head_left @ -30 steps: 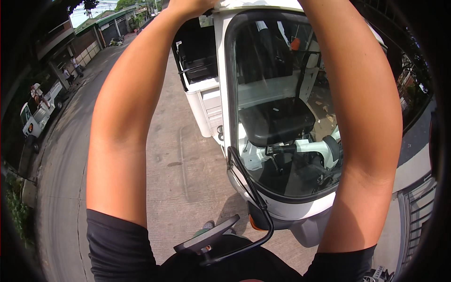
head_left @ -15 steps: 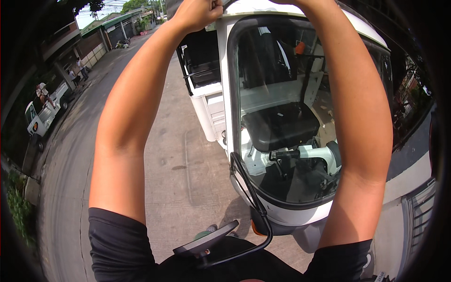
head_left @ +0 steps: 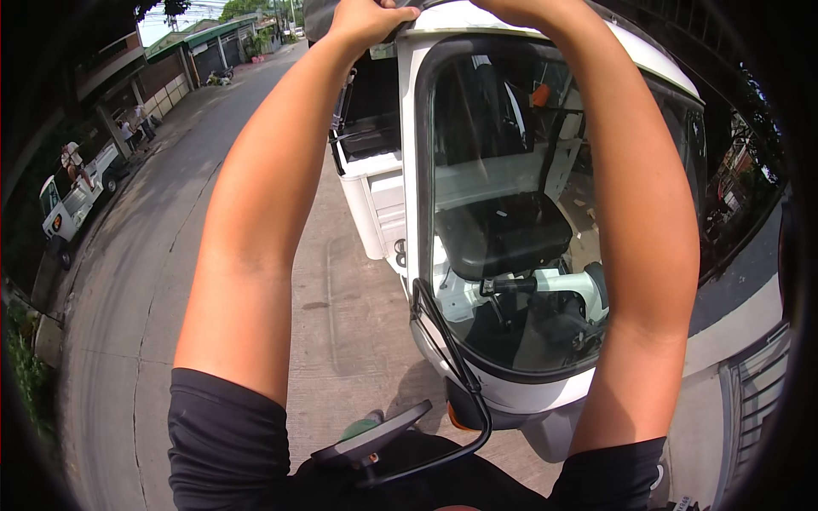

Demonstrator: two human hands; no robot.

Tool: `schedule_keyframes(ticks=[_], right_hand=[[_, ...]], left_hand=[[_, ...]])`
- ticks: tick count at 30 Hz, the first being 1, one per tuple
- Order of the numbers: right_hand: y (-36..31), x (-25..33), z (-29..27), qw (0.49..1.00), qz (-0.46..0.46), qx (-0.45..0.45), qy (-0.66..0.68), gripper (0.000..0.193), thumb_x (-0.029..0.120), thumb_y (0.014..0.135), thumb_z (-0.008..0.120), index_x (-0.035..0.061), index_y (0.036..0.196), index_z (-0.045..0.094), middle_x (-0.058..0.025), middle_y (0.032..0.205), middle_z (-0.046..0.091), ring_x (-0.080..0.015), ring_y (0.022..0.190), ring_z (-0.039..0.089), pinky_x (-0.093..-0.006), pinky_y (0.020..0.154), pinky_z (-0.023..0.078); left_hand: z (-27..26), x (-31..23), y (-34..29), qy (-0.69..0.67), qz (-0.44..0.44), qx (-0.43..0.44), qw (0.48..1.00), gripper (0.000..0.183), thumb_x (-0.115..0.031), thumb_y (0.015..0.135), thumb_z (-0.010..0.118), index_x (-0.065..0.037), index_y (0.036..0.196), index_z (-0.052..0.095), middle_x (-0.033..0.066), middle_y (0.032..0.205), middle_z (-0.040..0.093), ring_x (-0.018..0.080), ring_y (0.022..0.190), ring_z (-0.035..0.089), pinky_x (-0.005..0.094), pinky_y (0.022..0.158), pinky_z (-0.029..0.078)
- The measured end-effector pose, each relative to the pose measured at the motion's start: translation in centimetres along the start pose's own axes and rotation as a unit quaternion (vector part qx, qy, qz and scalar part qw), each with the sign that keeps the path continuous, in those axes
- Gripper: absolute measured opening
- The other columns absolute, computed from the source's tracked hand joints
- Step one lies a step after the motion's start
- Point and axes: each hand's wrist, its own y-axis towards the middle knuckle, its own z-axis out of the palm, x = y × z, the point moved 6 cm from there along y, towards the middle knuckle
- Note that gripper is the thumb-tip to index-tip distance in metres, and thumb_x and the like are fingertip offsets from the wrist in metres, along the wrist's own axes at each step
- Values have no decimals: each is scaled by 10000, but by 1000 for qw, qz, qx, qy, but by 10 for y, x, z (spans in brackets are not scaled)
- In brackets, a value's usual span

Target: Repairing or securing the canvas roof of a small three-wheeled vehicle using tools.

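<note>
Touching white roof [head_left: 452, 17]; left hand [head_left: 368, 23]

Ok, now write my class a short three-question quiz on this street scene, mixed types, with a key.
1. True or false: the seat seen through the windshield is black.

2. Where is the side mirror?
A) On the seat
B) Low in the picture, between the sleeves
C) Beside the left hand

3. Fill in: the left hand and right hand are raised to the white vehicle's ____.

Key: 1. True. 2. B. 3. roof.
</note>
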Motion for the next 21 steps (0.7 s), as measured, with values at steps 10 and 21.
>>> schedule_keyframes(ticks=[10,21], right_hand=[[8,-17,15,1000,16,2,26,244,137,818,629,-70,907,721,-298,869,690,-385,880,706,-428,808,544],[17,9,29,989,-107,61,-85,218,129,852,631,-63,908,719,-294,875,679,-415,856,692,-454,782,545]], left_hand=[[-12,31,4,129,-3,-13,992,600,-577,668,848,-8,786,699,79,686,661,142,634,625,299,655,510],[-22,-6,-3,273,58,72,957,367,-326,797,750,39,774,718,244,739,683,347,685,692,450,684,538]])
